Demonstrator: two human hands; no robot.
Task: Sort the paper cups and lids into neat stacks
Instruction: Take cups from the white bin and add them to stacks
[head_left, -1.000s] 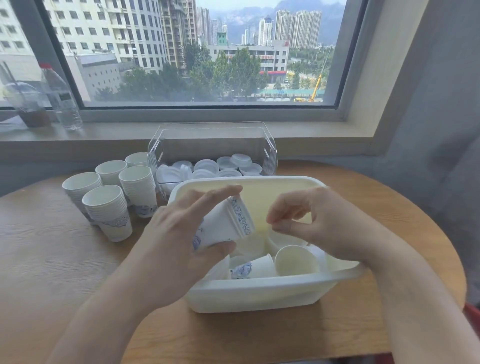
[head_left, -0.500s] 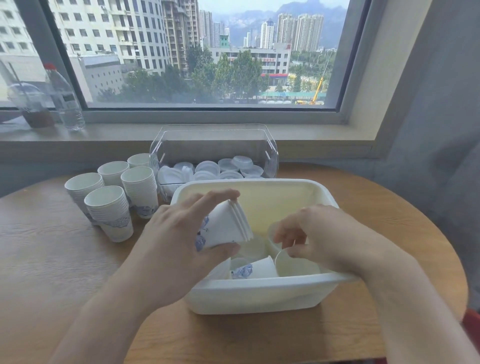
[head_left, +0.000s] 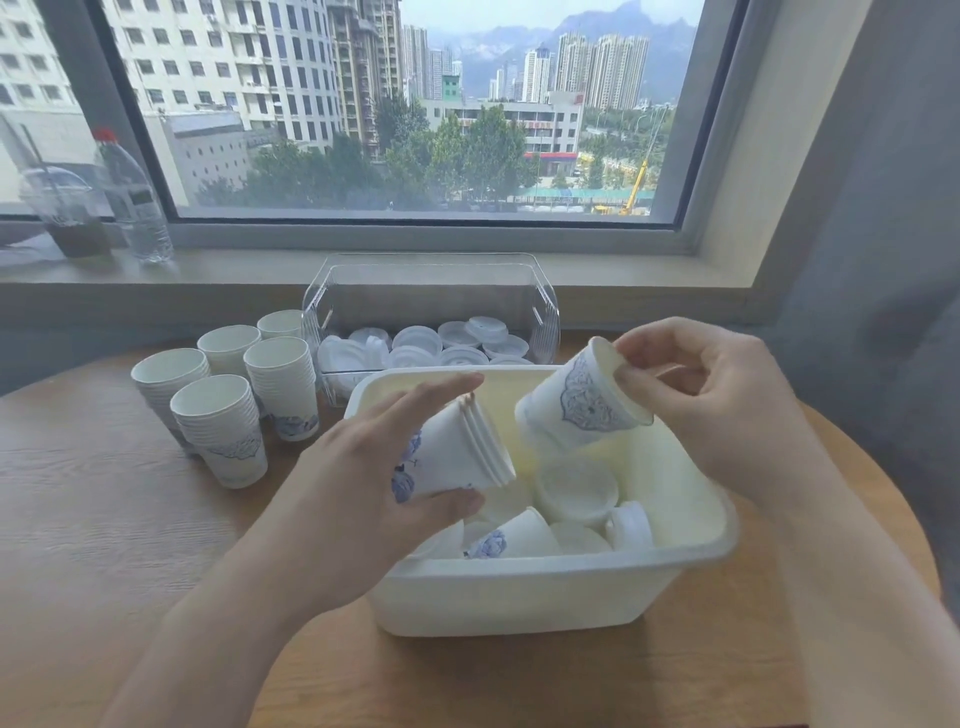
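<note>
The left hand (head_left: 358, 483) grips a small nested stack of white paper cups (head_left: 457, 452) sideways; just beyond its fingers, the right hand (head_left: 711, 400) pinches a single blue-patterned white paper cup (head_left: 576, 402) by its rim, over the white plastic tub (head_left: 519, 597).

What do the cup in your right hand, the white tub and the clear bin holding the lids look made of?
Cup: seemingly thin paper, matte white with a blue print and a rolled rim. White tub: probably plastic, smooth, slightly glossy, moulded with rounded corners and a thick rim. Clear bin: likely rigid clear plastic such as acrylic; the sill shows through its glossy walls.
</note>
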